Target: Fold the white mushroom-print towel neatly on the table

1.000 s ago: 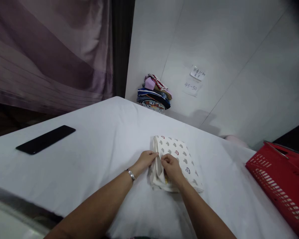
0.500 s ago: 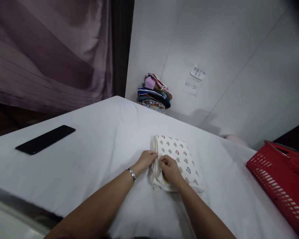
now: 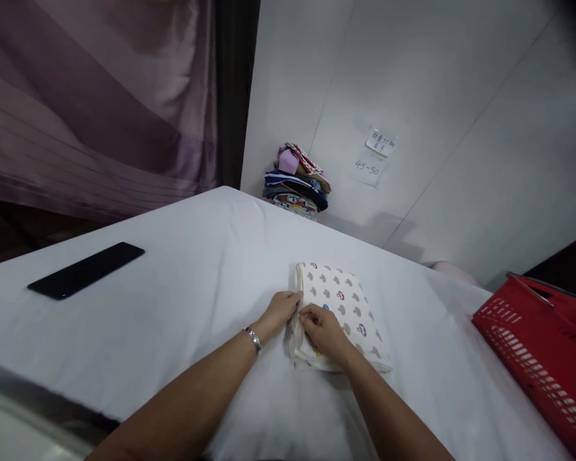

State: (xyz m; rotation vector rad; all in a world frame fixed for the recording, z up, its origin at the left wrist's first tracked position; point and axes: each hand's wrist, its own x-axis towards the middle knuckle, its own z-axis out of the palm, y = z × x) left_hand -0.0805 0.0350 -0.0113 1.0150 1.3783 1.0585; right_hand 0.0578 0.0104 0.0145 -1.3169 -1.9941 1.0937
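A white cloth (image 3: pixel 348 301) printed with small grey, red and blue mushroom-like shapes lies folded into a thick rectangle in front of me. My left hand (image 3: pixel 284 307), with a silver bracelet at the wrist, pinches its left folded edge. Just right of that, my right hand (image 3: pixel 322 328) is closed with fingertips pinching the cloth near the same edge. The right hand covers part of the print and the lower left of the bundle. Both hands are close together, almost touching.
The bundle rests on a table with a white cover (image 3: pixel 187 320). A black phone-like slab (image 3: pixel 87 270) lies at the left. A red plastic basket (image 3: pixel 537 346) stands at the right. Folded clothes (image 3: pixel 297 179) are stacked by the wall, near paper notes (image 3: pixel 369 168).
My right hand has shifted slightly left, closer to the folded edge and my left hand. A blue print now shows above it. The left hand keeps its hold.
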